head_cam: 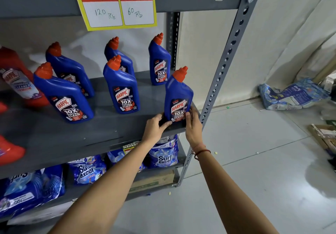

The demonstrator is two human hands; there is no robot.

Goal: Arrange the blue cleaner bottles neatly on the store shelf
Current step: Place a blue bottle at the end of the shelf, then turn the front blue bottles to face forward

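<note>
- Both hands are on one blue cleaner bottle [178,95] at the front right corner of the grey shelf [112,132], just beside the slotted upright [223,64].
- I see the left hand [154,128] pressed against the bottle's lower left side, thumb on the base, fingers curled round it.
- My right hand [192,124] grips the lower right side, fingers wrapped toward the label; a red thread [201,152] circles that wrist.
- Bottle stands upright, label facing me, orange cap on top.
- Five more blue bottles on the same shelf: back right [159,62], a middle pair [121,86], a left pair [63,93]. Spacing uneven.
- Red bottles [16,77] at far left.
- Yellow price card [116,6] hangs from the shelf above.
- Detergent pouches [163,153] on the shelf below.
</note>
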